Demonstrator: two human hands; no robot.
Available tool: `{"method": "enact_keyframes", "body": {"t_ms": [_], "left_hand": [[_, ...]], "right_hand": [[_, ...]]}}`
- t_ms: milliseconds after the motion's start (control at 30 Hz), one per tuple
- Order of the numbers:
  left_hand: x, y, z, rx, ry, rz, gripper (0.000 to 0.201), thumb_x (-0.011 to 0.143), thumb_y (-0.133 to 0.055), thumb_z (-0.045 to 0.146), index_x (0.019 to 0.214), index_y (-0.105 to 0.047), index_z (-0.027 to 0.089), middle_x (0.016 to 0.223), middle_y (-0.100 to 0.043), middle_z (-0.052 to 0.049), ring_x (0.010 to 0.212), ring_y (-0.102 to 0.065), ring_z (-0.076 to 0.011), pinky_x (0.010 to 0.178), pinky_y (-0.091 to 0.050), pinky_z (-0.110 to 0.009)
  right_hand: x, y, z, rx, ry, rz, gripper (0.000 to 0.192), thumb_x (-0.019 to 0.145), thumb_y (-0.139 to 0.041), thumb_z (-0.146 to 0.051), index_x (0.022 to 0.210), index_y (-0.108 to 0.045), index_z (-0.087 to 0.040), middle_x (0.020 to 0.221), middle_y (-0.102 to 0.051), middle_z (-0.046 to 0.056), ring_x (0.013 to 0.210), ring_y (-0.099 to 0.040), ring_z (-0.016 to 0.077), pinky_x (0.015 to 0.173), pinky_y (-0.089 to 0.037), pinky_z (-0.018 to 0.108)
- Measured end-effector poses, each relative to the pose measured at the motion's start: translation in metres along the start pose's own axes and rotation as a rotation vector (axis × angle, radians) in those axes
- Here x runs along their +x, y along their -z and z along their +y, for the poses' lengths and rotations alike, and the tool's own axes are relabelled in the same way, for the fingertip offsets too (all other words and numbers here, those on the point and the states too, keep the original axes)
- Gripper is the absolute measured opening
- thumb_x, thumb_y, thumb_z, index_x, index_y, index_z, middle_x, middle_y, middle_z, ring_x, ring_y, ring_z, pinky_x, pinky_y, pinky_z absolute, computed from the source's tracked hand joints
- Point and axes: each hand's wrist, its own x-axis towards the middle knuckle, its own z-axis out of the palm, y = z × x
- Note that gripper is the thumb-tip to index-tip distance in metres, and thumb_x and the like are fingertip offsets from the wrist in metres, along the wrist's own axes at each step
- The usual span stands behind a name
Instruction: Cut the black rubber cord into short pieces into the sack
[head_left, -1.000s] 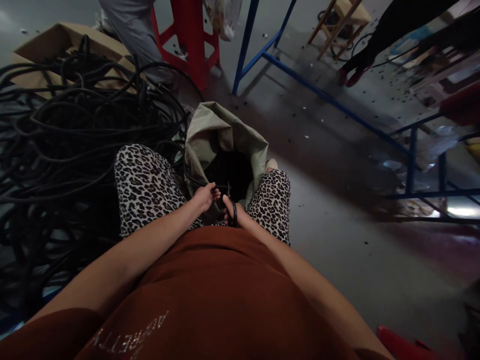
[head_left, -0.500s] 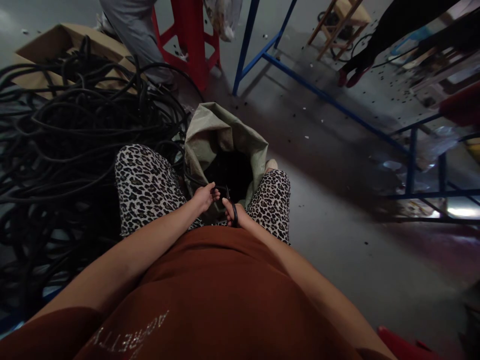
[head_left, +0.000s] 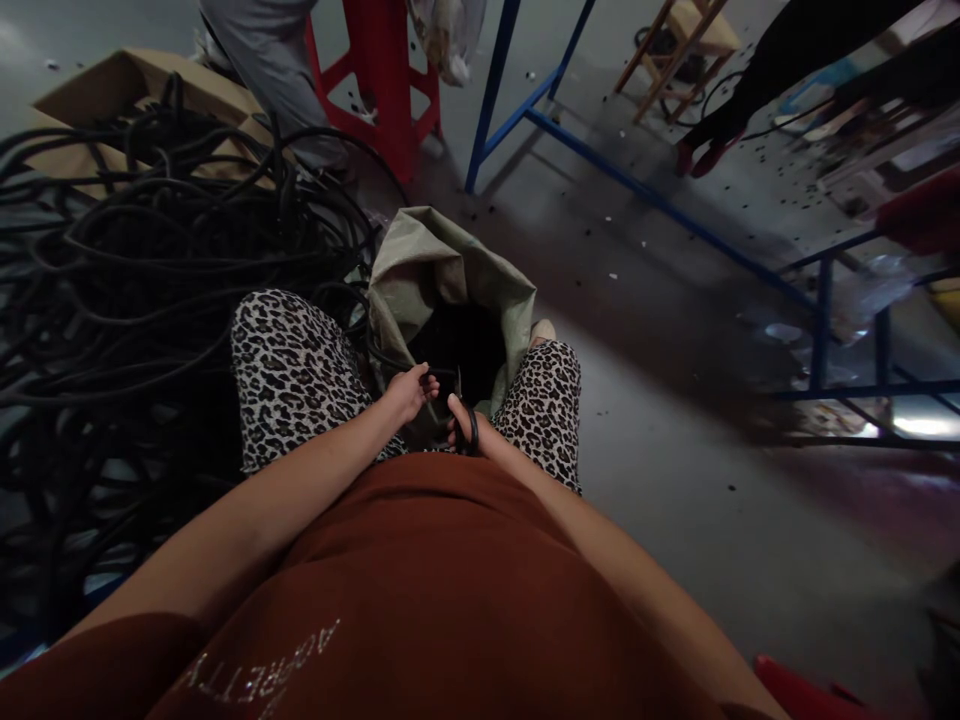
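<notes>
I am seated with my knees apart, and both my hands meet low between them, right over the dark mouth of the greenish sack (head_left: pixel 442 265) that stands on the floor between my legs.

My left hand (head_left: pixel 409 390) is curled shut around a short length of black cable (head_left: pixel 429 380); the cable pokes out past my fingertips toward my other hand, so it lies across the gap between the two grips rather than deep in my palm. My right hand (head_left: pixel 466 428) is closed on a pair of scissors (head_left: pixel 465 415) — the black handle loop sits around my fingers, and the thin blades point up and away from me, just beside the free end of the cable. Whether the blades actually touch the cable I cannot tell; it is too dark and small there.

To my left a big tangled heap of black cables (head_left: pixel 127 260) spreads over the floor, reaching my left knee, with a cardboard box (head_left: pixel 112 90) behind it. Farther off stand a red stool (head_left: pixel 382 70) and a blue metal frame (head_left: pixel 600 160) — another person's grey trouser leg (head_left: pixel 270 60) is next to the stool.
</notes>
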Motion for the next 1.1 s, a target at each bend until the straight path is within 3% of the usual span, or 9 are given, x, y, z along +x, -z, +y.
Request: {"method": "enact_keyframes", "body": {"t_ms": [233, 467, 833, 1100], "left_hand": [[-0.003, -0.002, 0.002, 0.03, 0.008, 0.002, 0.011, 0.084, -0.051, 0.016, 0.073, -0.052, 0.014, 0.055, -0.055, -0.002, 0.045, -0.054, -0.0104, 0.047, -0.046, -0.021], [-0.004, -0.001, 0.004, 0.012, 0.004, -0.023, 0.01, 0.079, -0.048, 0.018, 0.072, -0.053, 0.014, 0.053, -0.052, -0.001, 0.043, -0.05, -0.0107, 0.043, -0.042, -0.021], [-0.006, 0.001, 0.009, -0.07, 0.05, -0.222, 0.006, 0.072, -0.048, 0.021, 0.073, -0.052, 0.016, 0.054, -0.047, 0.001, 0.044, -0.045, -0.0103, 0.041, -0.039, -0.021], [-0.008, 0.0, 0.011, -0.114, 0.081, -0.208, 0.012, 0.08, -0.047, 0.023, 0.07, -0.049, 0.016, 0.056, -0.048, 0.0, 0.044, -0.046, -0.0104, 0.042, -0.039, -0.022]], "right_hand": [[-0.002, -0.001, -0.002, -0.109, 0.027, -0.005, 0.054, 0.093, -0.036, -0.057, 0.073, -0.057, -0.012, 0.051, -0.055, 0.004, 0.045, -0.052, 0.0134, 0.045, -0.041, 0.022], [-0.002, -0.001, 0.0, 0.076, 0.037, 0.029, 0.049, 0.093, -0.039, -0.055, 0.078, -0.056, -0.011, 0.053, -0.055, 0.002, 0.04, -0.052, 0.0121, 0.041, -0.041, 0.022], [0.003, -0.001, 0.003, 0.18, 0.05, 0.052, 0.047, 0.093, -0.041, -0.053, 0.075, -0.053, -0.011, 0.05, -0.054, 0.001, 0.035, -0.052, 0.0102, 0.037, -0.042, 0.02], [0.009, -0.002, 0.008, 0.141, 0.093, 0.053, 0.045, 0.09, -0.047, -0.054, 0.074, -0.054, -0.012, 0.048, -0.054, 0.0, 0.035, -0.053, 0.0105, 0.038, -0.044, 0.02]]}}
